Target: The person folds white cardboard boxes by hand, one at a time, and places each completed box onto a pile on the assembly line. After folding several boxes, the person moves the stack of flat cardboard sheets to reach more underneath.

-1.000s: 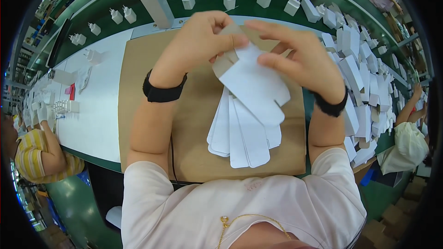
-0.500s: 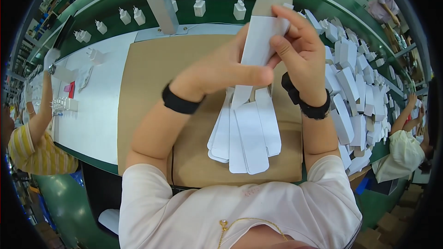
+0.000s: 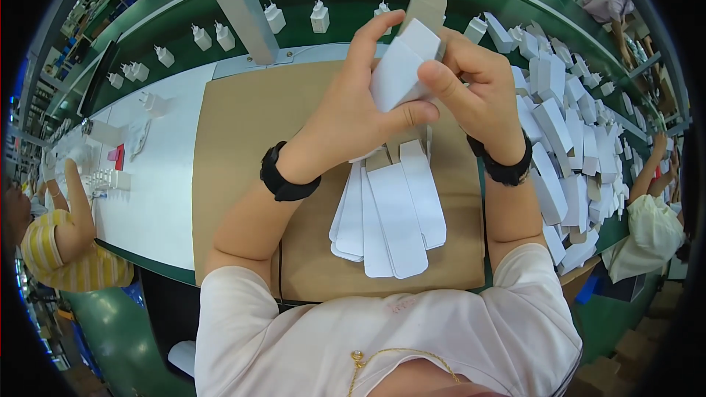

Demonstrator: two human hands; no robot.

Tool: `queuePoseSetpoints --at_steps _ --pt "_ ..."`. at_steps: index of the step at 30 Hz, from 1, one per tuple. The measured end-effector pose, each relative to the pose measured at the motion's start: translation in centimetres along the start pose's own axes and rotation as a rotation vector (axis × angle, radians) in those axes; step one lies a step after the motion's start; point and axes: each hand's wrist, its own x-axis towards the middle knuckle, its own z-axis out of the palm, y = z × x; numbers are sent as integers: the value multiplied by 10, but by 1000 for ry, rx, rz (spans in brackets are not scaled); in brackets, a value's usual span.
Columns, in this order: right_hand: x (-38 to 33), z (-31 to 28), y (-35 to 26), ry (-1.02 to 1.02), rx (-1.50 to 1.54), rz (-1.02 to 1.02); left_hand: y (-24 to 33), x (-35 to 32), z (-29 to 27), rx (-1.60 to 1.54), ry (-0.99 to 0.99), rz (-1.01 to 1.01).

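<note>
Clasping open-flapped white rectangular cardboard box point(image 3: 401, 73) between thumb and fingers of left hand point(image 3: 351, 112); pinching its right side with right hand point(image 3: 479, 92). Bodyward of hands: fanned flat white cardboard pieces point(image 3: 396, 217). Close right of right hand: heaped white cardboard boxes point(image 3: 555, 129). Room left of left hand over brown cardboard sheet point(image 3: 239, 121), up to edge at white tabletop point(image 3: 158, 176).

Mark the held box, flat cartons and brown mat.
Held box point(image 3: 401, 70): head view, white side panel.
Flat cartons point(image 3: 397, 220): head view, a middle carton's face.
Brown mat point(image 3: 257, 121): head view, bare left part.
</note>
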Motion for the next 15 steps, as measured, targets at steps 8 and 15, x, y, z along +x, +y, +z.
queuePoseSetpoints --at_steps 8,15 --pt "3 35 -22 267 696 92 -6 0 -3 -320 -7 244" --pt "0 28 -9 143 634 30 -2 -5 -1 -426 -39 54"
